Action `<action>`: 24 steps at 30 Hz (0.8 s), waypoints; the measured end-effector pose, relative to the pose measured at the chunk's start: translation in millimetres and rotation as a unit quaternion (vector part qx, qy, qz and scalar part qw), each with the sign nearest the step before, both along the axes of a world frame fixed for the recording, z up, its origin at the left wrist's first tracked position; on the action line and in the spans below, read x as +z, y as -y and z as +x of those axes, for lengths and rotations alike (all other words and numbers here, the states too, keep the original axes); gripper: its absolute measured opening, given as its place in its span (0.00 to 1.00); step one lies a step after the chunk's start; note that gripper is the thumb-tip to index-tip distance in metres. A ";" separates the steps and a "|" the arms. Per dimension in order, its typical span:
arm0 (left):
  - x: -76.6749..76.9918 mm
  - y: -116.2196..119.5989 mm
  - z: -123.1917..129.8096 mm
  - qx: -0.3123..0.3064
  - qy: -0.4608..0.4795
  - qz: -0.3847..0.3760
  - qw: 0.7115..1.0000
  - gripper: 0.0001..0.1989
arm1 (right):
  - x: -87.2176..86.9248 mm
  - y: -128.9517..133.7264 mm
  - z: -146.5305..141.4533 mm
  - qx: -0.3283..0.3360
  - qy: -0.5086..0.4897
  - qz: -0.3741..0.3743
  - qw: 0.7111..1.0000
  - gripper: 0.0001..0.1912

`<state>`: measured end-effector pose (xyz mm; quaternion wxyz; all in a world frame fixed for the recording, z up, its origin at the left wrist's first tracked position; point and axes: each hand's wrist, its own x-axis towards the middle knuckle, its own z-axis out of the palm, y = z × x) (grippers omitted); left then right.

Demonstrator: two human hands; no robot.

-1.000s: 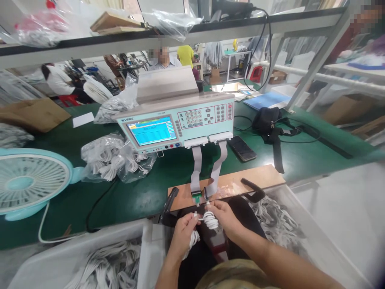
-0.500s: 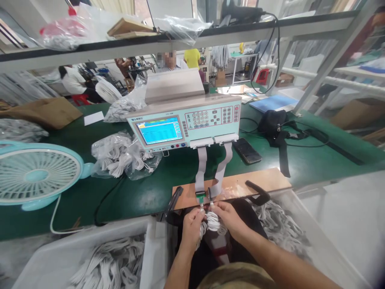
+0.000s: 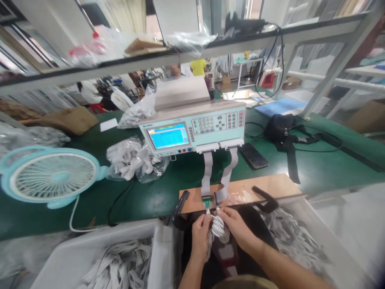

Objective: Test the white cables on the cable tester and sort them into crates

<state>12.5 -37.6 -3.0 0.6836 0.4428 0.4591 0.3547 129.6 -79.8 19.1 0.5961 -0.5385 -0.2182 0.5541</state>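
A coiled white cable hangs between my two hands at the table's front edge. My left hand is closed, pinching one plug end of the cable just below a small green circuit board. With thumb and fingers together, my right hand grips the other plug end by a dark connector. Two grey ribbon cables run from these connectors up to a tester with a lit blue screen. Whether the plugs are fully seated I cannot tell.
A wooden board lies along the table edge. Bins of white cables stand at left and right. A fan, bagged cables, a phone and a black bag lie about. A shelf crosses above.
The camera view has tilted up and turned slightly left, so the scene sits lower and further right. My hands keep hold of the cable ends at the connectors.
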 end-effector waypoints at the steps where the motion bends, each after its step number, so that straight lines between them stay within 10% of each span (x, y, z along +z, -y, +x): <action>1: 0.3 0.2 0.7 -0.005 0.012 0.001 1.000 0.17 | -2.6 0.2 0.2 0.001 0.008 0.005 1.000 0.21; 14: -14.1 -15.7 16.0 0.012 0.018 0.029 0.999 0.16 | -24.5 -10.4 -3.4 -0.029 -0.011 0.069 0.997 0.18; 24: 23.1 16.6 10.5 -0.109 -0.016 0.072 0.991 0.13 | -6.9 27.7 -10.5 0.009 0.026 0.022 0.999 0.21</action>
